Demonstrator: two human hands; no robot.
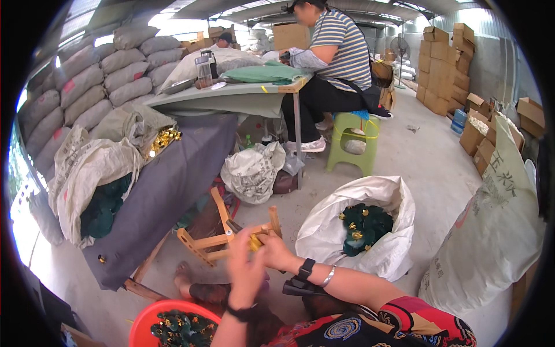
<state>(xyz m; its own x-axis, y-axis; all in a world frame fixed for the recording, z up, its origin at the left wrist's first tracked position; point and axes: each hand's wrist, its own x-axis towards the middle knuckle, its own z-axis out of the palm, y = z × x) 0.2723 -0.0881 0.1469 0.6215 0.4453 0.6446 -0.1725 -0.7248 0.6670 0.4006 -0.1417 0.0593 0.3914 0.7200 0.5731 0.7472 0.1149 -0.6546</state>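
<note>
You're apparently working a gold piece (255, 243): right hand (276, 253) pinching, left hand (245, 269) unclear; next, steady it by the eleven-o'clock wooden stand (220, 208).

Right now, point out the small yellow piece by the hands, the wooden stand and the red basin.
Yellow piece (255, 243), head view: visible middle.
Wooden stand (220, 207), head view: upper bar.
Red basin (140, 326), head view: left side.

Large dark Chinese characters stand on the upper part of the tall woven sack (474, 248) at the frame's right. Dark print on the crumpled white sack (254, 172) near centre and the open sack (65, 194) at left is too small to read.
</note>
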